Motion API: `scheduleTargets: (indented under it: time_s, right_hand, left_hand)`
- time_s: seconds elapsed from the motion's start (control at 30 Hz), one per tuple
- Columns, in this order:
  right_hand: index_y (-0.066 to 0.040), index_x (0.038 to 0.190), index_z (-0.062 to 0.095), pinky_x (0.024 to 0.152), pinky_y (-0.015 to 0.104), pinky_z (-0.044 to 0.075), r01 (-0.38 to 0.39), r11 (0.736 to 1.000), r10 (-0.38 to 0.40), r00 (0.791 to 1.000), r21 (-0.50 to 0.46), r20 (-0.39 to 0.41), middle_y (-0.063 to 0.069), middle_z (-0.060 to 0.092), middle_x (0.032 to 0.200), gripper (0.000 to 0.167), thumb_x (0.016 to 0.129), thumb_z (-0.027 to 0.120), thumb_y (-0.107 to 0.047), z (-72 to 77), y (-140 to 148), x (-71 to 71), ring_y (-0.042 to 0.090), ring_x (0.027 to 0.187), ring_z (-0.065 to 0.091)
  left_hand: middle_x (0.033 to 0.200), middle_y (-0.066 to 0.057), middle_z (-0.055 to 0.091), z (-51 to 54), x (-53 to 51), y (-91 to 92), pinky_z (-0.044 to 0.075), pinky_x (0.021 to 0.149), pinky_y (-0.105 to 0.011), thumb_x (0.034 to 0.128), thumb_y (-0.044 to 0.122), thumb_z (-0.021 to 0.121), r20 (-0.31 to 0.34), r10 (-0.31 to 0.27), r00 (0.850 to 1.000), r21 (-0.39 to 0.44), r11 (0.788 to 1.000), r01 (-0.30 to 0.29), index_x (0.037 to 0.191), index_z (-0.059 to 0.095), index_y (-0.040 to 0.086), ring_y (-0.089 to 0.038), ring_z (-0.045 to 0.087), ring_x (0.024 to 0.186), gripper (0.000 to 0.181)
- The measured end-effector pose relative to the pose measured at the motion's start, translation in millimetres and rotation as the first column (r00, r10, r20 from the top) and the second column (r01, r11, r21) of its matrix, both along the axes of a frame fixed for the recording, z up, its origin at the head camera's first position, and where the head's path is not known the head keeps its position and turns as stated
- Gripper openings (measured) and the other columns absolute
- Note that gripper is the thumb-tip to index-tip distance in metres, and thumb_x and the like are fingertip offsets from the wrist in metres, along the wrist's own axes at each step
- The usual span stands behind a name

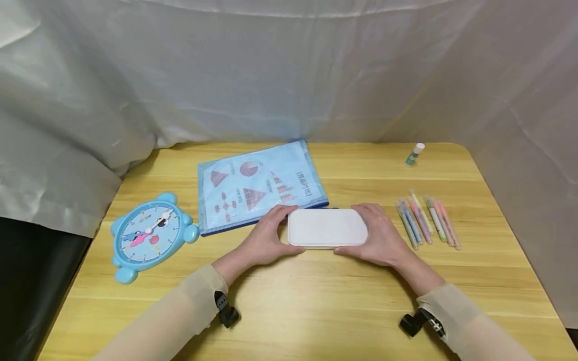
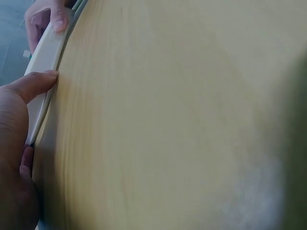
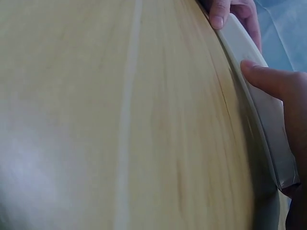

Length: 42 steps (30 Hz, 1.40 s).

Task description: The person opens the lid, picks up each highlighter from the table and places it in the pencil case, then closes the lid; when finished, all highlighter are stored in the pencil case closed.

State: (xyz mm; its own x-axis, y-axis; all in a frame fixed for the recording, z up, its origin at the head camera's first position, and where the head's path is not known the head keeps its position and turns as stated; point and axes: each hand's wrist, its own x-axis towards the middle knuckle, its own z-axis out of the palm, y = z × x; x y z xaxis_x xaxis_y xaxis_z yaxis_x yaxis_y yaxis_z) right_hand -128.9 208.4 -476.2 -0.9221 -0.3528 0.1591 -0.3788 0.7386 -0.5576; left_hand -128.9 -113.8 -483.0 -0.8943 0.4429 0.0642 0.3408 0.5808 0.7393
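Note:
A flat white case (image 1: 327, 227) with rounded corners lies in the middle of the table in the head view, its long side facing me. My left hand (image 1: 265, 241) grips its left end, thumb along the near edge and fingers round the far side. At the opposite end my right hand (image 1: 383, 237) holds it the same way. Both wrist views show the case (image 2: 48, 52) (image 3: 266, 110) edge-on, with a thumb pressed on its near side. The undersides of the fingers are mostly hidden.
Behind the case lies a blue printed zip folder (image 1: 280, 165). A blue toy clock (image 1: 173, 243) sits at the left. Several coloured pens (image 1: 422, 220) lie to the right, with a white-capped glue stick (image 1: 414, 154) farther back. Grey cloth (image 1: 253, 75) hangs along the table's rear.

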Motion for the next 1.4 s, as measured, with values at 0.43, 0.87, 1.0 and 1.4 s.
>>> scheduleTargets:
  time_s: [0.43,0.87,1.0,1.4]
  right_hand:
    - [-0.002,0.14,0.065,0.107,0.061,0.044,0.023,0.999,-0.025,0.991,0.022,0.129,0.019,0.064,0.14,0.104,0.07,0.087,-0.074,19.1,1.7,-6.4,0.039,0.128,0.058]
    - [0.0,0.137,0.069,0.104,0.061,0.047,0.11,0.988,-0.086,0.975,-0.106,0.207,0.018,0.069,0.134,0.093,0.075,0.09,-0.066,29.7,5.7,-5.6,0.038,0.125,0.063]
    - [0.002,0.132,0.072,0.1,0.058,0.051,0.127,0.979,-0.1,0.981,-0.158,0.169,0.018,0.073,0.128,0.085,0.077,0.091,-0.06,29.7,6.6,-5.8,0.036,0.118,0.067]
    - [-0.003,0.119,0.079,0.08,0.034,0.057,0.257,0.927,-0.232,0.965,-0.274,0.122,0.008,0.079,0.113,0.06,0.088,0.084,-0.054,36.5,11.9,-9.0,0.022,0.101,0.074]
  left_hand:
    - [0.154,0.0,0.051,0.8,-2.1,-3.0,0.039,0.116,-0.042,0.0751,0.046,0.097,0.018,-0.016,1.0,0.005,1.0,0.016,0.165,0.038,0.014,-0.018,0.051,0.136,0.113]
    - [0.15,-0.001,0.054,0.1,-1.1,-1.4,0.045,0.111,-0.041,0.0734,0.044,0.099,0.029,0.009,1.0,0.025,1.0,-0.01,0.165,0.038,0.013,-0.018,0.058,0.127,0.114]
    - [0.148,0.0,0.055,-0.4,-1.9,-1.1,0.046,0.11,-0.04,0.0728,0.043,0.099,0.034,0.011,0.999,0.03,0.999,-0.012,0.165,0.037,0.013,-0.018,0.059,0.125,0.115]
    - [0.142,-0.002,0.058,0.4,-2.6,-0.6,0.046,0.11,-0.036,0.0713,0.037,0.101,0.049,0.0,0.999,0.064,0.998,-0.003,0.168,0.031,0.012,-0.02,0.059,0.127,0.122]
